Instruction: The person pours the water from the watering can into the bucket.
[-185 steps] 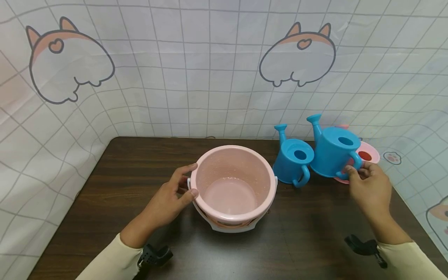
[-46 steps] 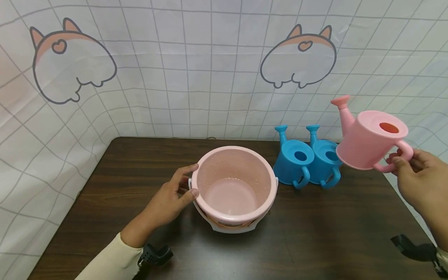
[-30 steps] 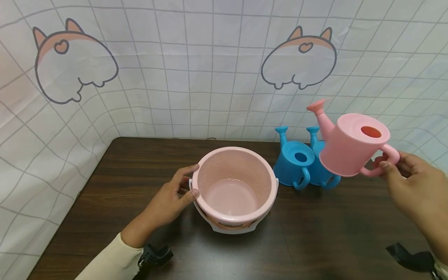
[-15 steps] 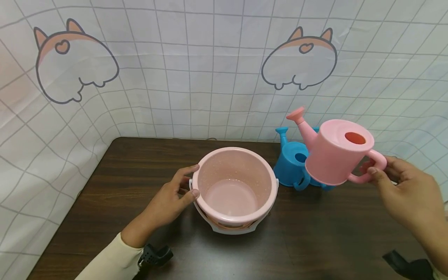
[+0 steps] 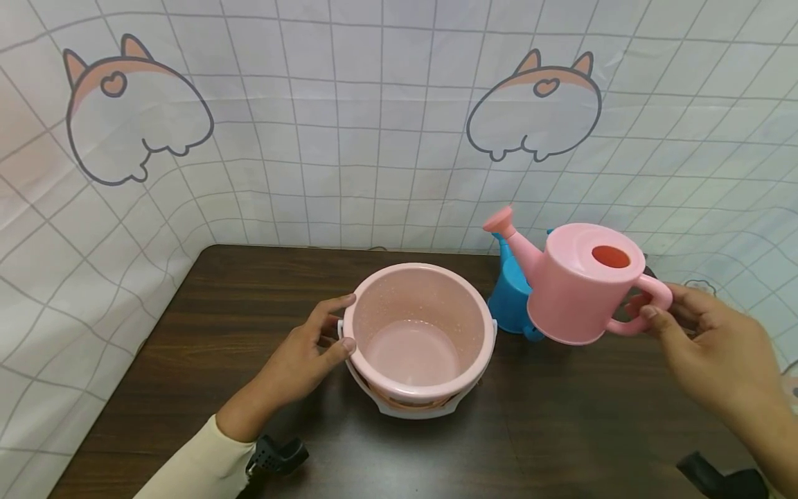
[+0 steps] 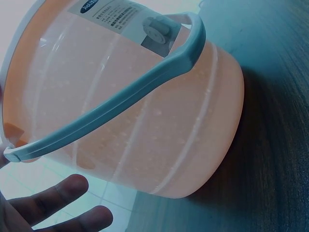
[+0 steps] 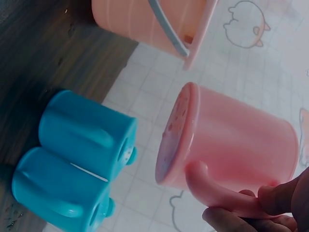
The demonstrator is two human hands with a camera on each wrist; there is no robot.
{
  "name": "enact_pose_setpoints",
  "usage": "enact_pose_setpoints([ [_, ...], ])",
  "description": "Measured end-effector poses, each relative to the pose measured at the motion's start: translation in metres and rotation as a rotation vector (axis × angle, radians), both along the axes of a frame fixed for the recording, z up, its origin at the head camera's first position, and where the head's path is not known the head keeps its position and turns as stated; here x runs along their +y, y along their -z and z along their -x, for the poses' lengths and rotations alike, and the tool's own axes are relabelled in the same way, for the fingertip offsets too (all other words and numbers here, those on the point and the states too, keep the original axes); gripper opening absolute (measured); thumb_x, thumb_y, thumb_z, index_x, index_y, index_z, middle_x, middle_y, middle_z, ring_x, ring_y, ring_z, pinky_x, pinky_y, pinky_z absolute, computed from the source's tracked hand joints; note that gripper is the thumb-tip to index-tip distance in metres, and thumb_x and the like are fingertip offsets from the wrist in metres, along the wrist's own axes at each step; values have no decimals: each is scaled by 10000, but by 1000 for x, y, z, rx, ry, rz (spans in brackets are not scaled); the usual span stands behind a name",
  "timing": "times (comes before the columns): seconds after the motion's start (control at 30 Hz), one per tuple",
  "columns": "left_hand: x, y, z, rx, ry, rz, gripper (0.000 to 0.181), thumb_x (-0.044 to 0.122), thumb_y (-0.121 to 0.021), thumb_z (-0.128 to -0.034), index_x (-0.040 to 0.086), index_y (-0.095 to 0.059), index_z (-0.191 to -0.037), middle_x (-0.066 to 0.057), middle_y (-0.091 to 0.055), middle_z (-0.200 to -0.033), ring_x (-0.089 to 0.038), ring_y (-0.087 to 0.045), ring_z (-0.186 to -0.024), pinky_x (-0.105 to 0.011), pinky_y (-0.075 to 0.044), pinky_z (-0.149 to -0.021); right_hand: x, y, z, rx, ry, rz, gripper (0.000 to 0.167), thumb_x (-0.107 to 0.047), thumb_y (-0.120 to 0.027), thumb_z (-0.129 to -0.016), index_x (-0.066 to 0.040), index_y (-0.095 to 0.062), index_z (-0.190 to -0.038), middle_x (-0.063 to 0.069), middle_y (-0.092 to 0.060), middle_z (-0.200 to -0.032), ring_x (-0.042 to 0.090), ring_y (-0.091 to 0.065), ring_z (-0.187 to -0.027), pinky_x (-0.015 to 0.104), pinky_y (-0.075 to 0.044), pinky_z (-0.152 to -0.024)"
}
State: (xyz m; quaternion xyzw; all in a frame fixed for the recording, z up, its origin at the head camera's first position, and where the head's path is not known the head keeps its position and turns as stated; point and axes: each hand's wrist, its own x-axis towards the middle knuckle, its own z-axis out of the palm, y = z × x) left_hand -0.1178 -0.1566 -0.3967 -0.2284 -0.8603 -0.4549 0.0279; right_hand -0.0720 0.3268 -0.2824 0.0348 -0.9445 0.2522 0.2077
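My right hand [image 5: 717,346] grips the handle of a pink watering can [image 5: 580,291], lifted above the table with its spout toward the left. Behind it stands a blue watering can [image 5: 510,298], partly covered. A second blue watering can is almost hidden in the head view; the right wrist view shows both blue cans [image 7: 87,130] side by side. At the table's middle is a pink bucket [image 5: 414,353] with droplets inside and its pale carrying handle hanging down in front. My left hand [image 5: 299,360] rests its thumb and forefinger on the bucket's left rim; its other visible fingers [image 6: 72,186] are straight.
The dark wood table [image 5: 237,298] ends at a white grid-patterned curtain [image 5: 349,138] along the back and sides. A black strap device is worn on each wrist. Printed cartoon animals mark the curtain.
Earlier my right hand held a blue watering can, now standing beside the other blue one. It took up the pink can and has carried it left and slightly down. My left hand stays put.
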Motion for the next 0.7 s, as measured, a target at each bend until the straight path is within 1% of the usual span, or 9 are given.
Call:
enact_pose_setpoints([
  [0.03, 0, 0, 0, 0, 2, -2, 593, 399, -615, -1004, 298, -375, -1537, -70, -678, -1189, -207, -669, -1006, -512, -547, -808, -1, 0, -1, 1, -4, 12, 170, -145, -691, -978, -129, -741, -1140, -465, -533, -916, -231, -460, -809, 212, -361, -540],
  [0.07, 0, 1, 0, 0, 3, -2, 593, 403, -613, -1006, 296, -374, -1537, -69, -678, -1189, -208, -670, -1005, -515, -548, -810, -2, 0, -2, 5, -11, 21, 164, -141, -695, -974, -139, -742, -1132, -471, -536, -910, -210, -470, -784, 215, -357, -534],
  [0.17, 0, 2, 1, 4, 7, -5, 590, 425, -602, -1013, 288, -374, -1539, -65, -679, -1189, -208, -671, -1009, -498, -549, -814, -5, 0, -3, 4, -32, 36, 191, -134, -705, -968, -137, -743, -1155, -437, -584, -911, -162, -486, -778, 194, -371, -548],
  [0.23, 0, 2, 1, 7, 10, -5, 588, 438, -595, -1017, 282, -375, -1539, -66, -680, -1187, -204, -672, -1007, -483, -550, -818, -7, 1, -4, 6, -48, 51, 211, -127, -709, -964, -134, -741, -1172, -422, -611, -911, -94, -505, -779, 189, -376, -545],
  [0.37, 0, 2, 1, 8, 9, -4, 585, 433, -595, -1018, 283, -377, -1540, -63, -678, -1181, -190, -672, -1007, -492, -551, -829, -11, 1, -5, 20, -79, 48, 220, -118, -715, -960, -133, -740, -1178, -362, -658, -907, -109, -512, -789, 176, -385, -552],
  [0.47, -1, 2, 1, 7, 7, 2, 584, 424, -596, -1019, 287, -374, -1541, -57, -677, -1179, -180, -671, -1010, -493, -552, -835, -14, 1, -5, 35, -105, 37, 225, -132, -727, -959, -137, -741, -1184, -311, -681, -922, -181, -523, -798, 169, -393, -546],
  [0.53, -1, 2, 1, 7, 6, 3, 583, 418, -595, -1020, 286, -373, -1542, -56, -678, -1177, -180, -672, -1008, -475, -553, -830, -16, 2, -6, 45, -121, 31, 236, -133, -732, -957, -136, -740, -1194, -311, -674, -936, -231, -527, -831, 165, -397, -544],
  [0.6, -1, 2, 1, 5, 6, 3, 583, 412, -596, -1020, 282, -373, -1543, -58, -677, -1180, -182, -673, -1005, -443, -553, -823, -19, 1, -6, 53, -133, 27, 246, -125, -737, -953, -140, -741, -1199, -360, -639, -955, -260, -524, -872, 160, -401, -545],
  [0.7, 0, 2, 0, -4, 2, 3, 586, 404, -601, -1018, 286, -372, -1544, -61, -676, -1184, -185, -675, -1002, -411, -552, -813, -22, 0, -7, 69, -153, 29, 248, -95, -740, -944, -153, -748, -1184, -385, -622, -964, -262, -531, -886, 161, -399, -541],
])
